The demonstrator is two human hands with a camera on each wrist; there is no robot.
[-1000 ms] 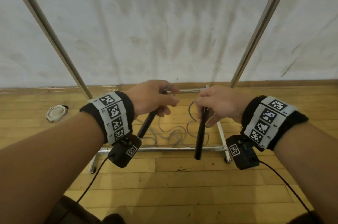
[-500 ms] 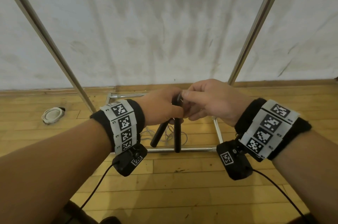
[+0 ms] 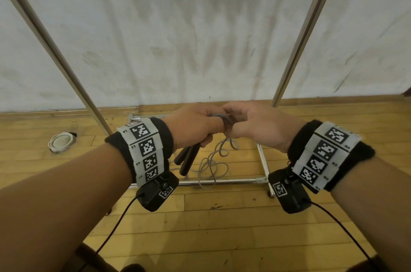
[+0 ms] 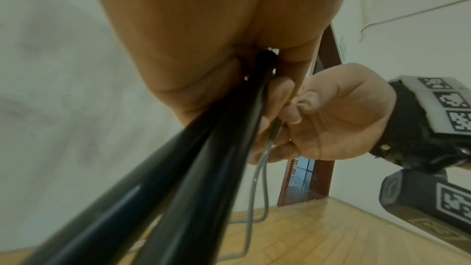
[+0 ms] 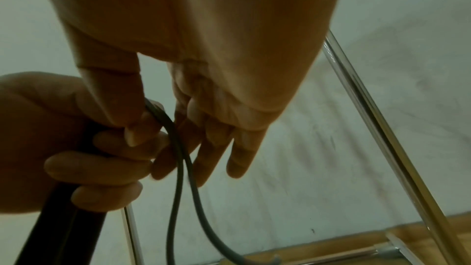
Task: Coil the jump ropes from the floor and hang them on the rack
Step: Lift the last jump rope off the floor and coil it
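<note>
Head view shows the left hand [image 3: 195, 125] wrapped round two slim black plastic handles [image 3: 188, 157], while the right hand [image 3: 255, 124] pinches the thin grey rope cord [image 3: 214, 160] at their tops. Most of the cord trails onto the wooden floor [image 3: 222, 227] by the chrome tube rack [image 3: 307, 27]. Even loops, drawn hand over hand, would coil best.

The right hand [image 5: 198, 63] fills the top, thumb and fingers [image 5: 211, 148] pinching the grey cord [image 5: 178, 160], which drops in two strands. The left hand [image 5: 76, 140] grips the black handles [image 5: 66, 225] (lower left). A chrome rack pole [image 5: 382, 128] slants down the right.
</note>
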